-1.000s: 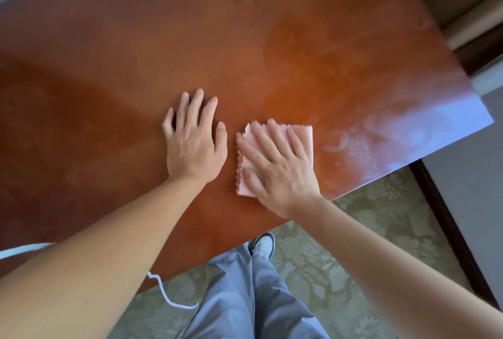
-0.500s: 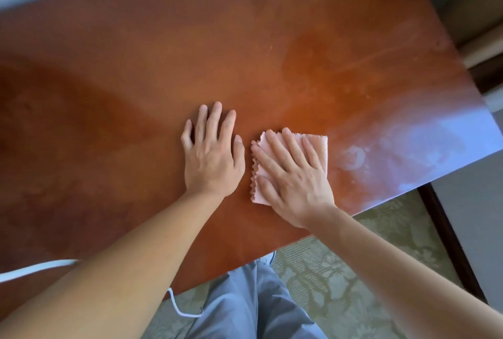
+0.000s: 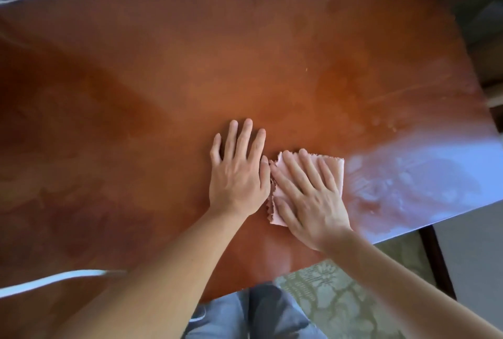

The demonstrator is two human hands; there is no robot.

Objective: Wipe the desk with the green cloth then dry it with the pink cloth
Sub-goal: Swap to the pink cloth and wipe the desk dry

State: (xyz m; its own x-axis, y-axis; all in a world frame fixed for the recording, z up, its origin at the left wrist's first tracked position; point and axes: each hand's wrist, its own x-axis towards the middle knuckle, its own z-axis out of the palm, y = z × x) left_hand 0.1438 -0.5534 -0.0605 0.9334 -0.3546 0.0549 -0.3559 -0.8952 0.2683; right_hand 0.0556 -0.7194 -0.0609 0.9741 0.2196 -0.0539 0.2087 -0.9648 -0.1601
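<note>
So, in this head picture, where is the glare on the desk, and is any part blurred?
Head view: a pale bluish glare covers the desk at its right corner, beside the pink cloth; wet streaks show inside it; the right hand and forearm are slightly motion-blurred; wide-angle bending at the edges.

Bare desk (image 3: 163, 80) lies open beyond both hands; a white cable (image 3: 49, 280) crosses the near-left corner.

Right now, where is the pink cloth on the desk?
In the head view the pink cloth lies flat near the desk's front edge, right of centre, under the right hand, beside the left hand.
</note>
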